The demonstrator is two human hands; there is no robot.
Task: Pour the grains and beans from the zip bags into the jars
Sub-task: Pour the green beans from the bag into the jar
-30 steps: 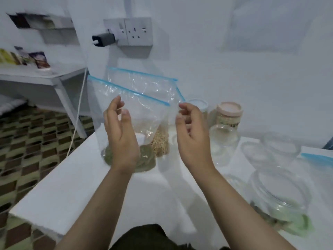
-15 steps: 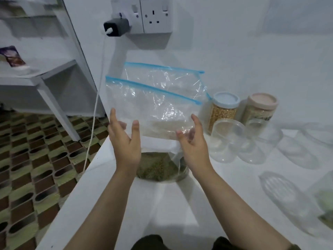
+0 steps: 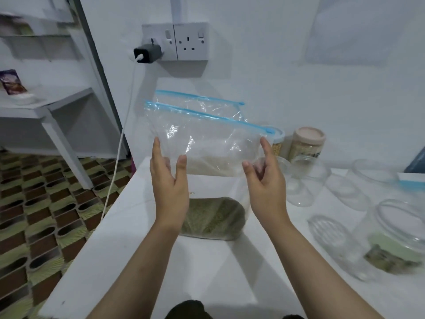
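A clear, crinkled plastic zip bag point(image 3: 207, 143) with a blue slider strip stands near the table's point(image 3: 128, 261) far left edge, pale grains settled across its middle. The left hand point(image 3: 170, 183) and right hand point(image 3: 264, 180) flank it with fingers straight and relaxed; whether the fingertips touch the film cannot be told. Low in the bag lie dull green beans point(image 3: 213, 217). A second zip bag point(image 3: 197, 107) stands just behind. Along the table's right side stand round, transparent empty jars point(image 3: 305, 180), and two lidded jars point(image 3: 308, 143) at the far edge.
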